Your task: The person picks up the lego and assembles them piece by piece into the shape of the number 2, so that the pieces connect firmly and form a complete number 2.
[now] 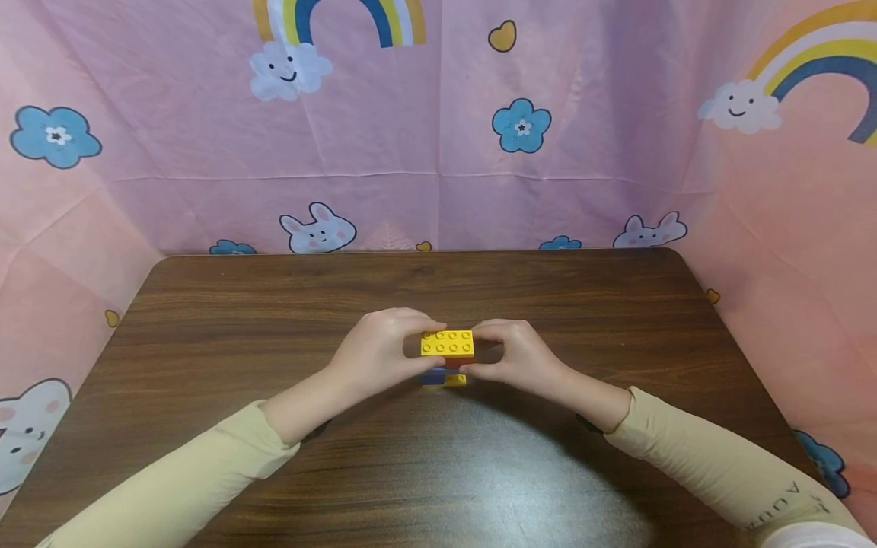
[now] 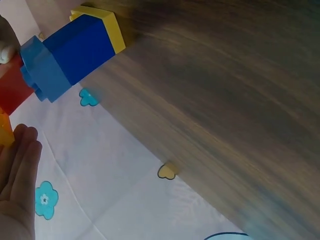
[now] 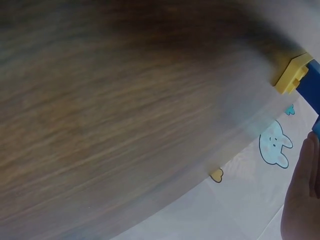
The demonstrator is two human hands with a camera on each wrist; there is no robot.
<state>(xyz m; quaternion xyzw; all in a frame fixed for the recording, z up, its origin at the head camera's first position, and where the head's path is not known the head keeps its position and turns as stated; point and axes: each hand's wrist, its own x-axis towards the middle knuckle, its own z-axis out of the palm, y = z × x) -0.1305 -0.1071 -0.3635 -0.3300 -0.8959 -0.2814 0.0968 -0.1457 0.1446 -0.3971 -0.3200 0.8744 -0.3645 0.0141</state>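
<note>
Between the two hands stands an upright stack of toy building bricks (image 1: 448,344), topped by a yellow eight-stud brick. Below the top are a red brick (image 2: 12,85), a lighter blue brick (image 2: 47,67), a dark blue brick (image 2: 82,47) and a yellow base brick (image 2: 114,30). My left hand (image 1: 377,346) pinches the top from the left, thumb in front and fingers behind. From the right, my right hand (image 1: 517,354) pinches the upper part, its thumb near the red brick. In the right wrist view, the yellow base brick (image 3: 292,75) shows studs on one side.
The stack is near the middle of a brown wood-grain table (image 1: 274,297). A pink patterned cloth (image 1: 384,137) hangs behind the table and along both sides. Light-coloured sleeves (image 1: 185,472) cover the forearms.
</note>
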